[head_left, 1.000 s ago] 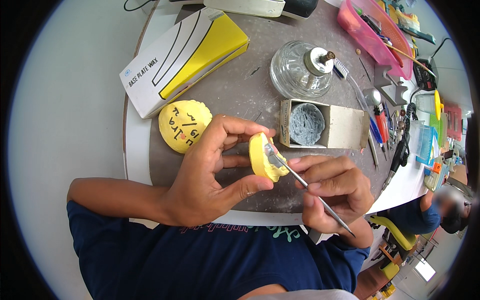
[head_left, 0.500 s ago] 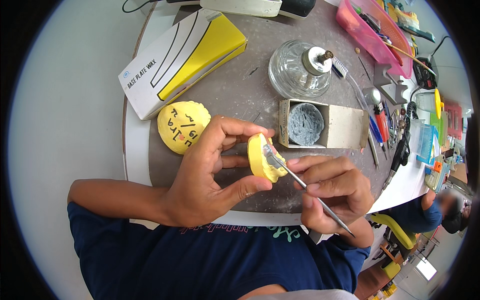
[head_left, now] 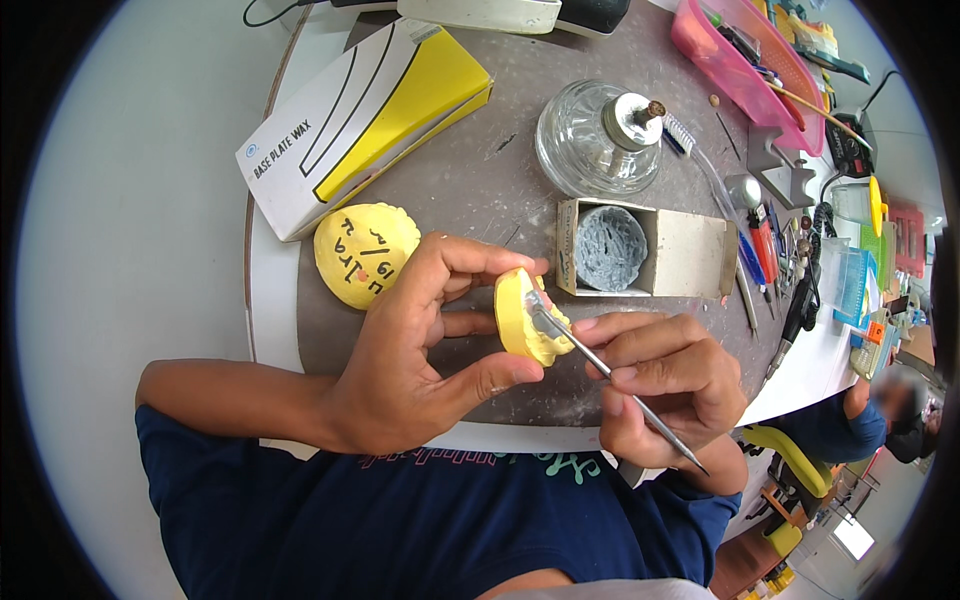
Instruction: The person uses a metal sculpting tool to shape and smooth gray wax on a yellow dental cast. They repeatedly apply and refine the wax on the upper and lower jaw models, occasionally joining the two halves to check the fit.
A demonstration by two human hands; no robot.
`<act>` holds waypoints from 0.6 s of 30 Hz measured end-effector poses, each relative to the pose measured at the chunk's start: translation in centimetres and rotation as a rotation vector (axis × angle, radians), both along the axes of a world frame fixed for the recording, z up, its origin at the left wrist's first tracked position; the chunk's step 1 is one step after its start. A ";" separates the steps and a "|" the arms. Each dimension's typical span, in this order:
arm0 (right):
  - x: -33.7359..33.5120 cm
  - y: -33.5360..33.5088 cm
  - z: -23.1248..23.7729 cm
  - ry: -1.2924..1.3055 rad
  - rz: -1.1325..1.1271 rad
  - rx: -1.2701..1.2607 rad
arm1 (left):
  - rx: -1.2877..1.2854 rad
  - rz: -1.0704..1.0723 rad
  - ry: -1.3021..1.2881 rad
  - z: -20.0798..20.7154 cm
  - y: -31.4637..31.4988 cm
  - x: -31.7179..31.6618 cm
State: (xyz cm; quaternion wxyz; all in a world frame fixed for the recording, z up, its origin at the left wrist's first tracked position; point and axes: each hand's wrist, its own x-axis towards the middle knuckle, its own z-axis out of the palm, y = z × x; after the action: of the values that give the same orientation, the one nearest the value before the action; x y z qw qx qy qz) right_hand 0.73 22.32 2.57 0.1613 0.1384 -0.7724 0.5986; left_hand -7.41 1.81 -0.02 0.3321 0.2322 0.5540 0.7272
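Note:
My left hand (head_left: 410,350) grips a yellow plaster dental cast (head_left: 512,318) between thumb and fingers, tilted on its side above the table. Pink and greyish material shows on the cast's face. In my right hand (head_left: 680,380) is a thin metal wax carver (head_left: 640,398), held like a pen. Its broad tip touches the grey patch on the cast, and its pointed end sticks out past my palm. A second yellow cast (head_left: 366,256) with handwriting lies on the table beyond my left wrist. Right of the held cast stands a small open carton with a round grey wax block (head_left: 611,248).
A white and yellow box (head_left: 365,115) lies at the far left. Behind the carton stands a glass spirit lamp (head_left: 590,140). At the right are a pink basket (head_left: 740,80), several pens and tools, and a black-handled handpiece (head_left: 795,320). Another person (head_left: 835,425) sits at the far right.
Hardly anything differs. The carver's tip has shifted very slightly on the cast, and both hands keep their grip.

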 end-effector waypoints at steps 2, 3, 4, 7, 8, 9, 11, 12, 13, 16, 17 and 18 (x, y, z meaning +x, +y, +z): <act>0.1 0.0 -0.1 -0.004 -0.011 0.005 | -0.002 0.001 -0.001 0.0 0.0 0.0; 0.1 0.0 -0.1 -0.009 -0.014 -0.007 | -0.002 0.002 0.000 0.0 0.1 0.0; 0.1 0.0 -0.2 -0.014 -0.015 -0.019 | -0.003 0.005 0.001 0.0 0.0 0.0; 0.2 0.1 -0.2 -0.014 -0.013 -0.013 | -0.008 0.008 -0.002 0.1 0.1 0.0; 0.2 0.1 -0.1 -0.011 -0.013 -0.004 | -0.005 0.005 0.001 0.0 0.1 0.0; 0.2 0.0 -0.1 -0.010 -0.014 -0.005 | -0.002 0.001 0.004 -0.1 0.1 0.0; 0.1 0.0 -0.1 -0.006 -0.013 -0.009 | -0.002 0.000 0.009 -0.1 0.0 0.0; 0.1 0.0 -0.1 -0.011 -0.013 -0.009 | -0.004 0.001 0.010 -0.1 0.1 0.0; 0.1 0.0 -0.1 -0.017 -0.014 -0.009 | -0.006 0.002 0.012 -0.1 0.0 0.0; 0.1 0.0 -0.1 -0.011 -0.017 -0.008 | -0.002 0.005 0.006 0.0 0.1 0.0; 0.1 0.0 -0.1 -0.004 -0.021 -0.006 | 0.000 0.000 0.010 0.0 0.0 0.0; 0.1 -0.1 0.0 -0.003 -0.016 0.002 | 0.002 -0.005 0.013 0.0 0.0 0.0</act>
State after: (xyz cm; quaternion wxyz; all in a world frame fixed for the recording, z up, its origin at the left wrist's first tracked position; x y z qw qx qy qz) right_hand 0.87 22.25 2.61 0.1647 0.1315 -0.7744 0.5965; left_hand -7.45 1.80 -0.06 0.3301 0.2388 0.5549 0.7253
